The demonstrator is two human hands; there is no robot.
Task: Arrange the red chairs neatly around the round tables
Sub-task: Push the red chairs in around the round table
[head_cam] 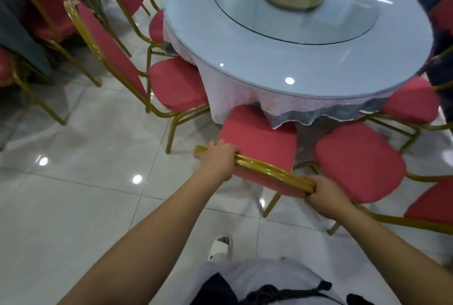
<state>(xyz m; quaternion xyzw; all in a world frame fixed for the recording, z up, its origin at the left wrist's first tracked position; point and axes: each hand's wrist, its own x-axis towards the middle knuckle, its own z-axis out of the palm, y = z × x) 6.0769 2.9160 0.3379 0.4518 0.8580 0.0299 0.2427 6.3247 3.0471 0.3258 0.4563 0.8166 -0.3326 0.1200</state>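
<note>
A red chair (257,138) with a gold metal frame stands right in front of me, its seat partly under the edge of the round table (245,59). My left hand (217,157) grips the left end of the chair's gold top rail. Closed around the rail's right end is my right hand (323,193). The table has a glass top, a glass turntable (294,5) and a pale cloth hanging down onto the chair's seat.
Another red chair (176,84) stands at the table's left and one (360,162) close on the right, with more red chairs around the rim. Chairs of a second table (14,22) crowd the far left. Glossy tiled floor lies left; my slippered foot (220,246) is below.
</note>
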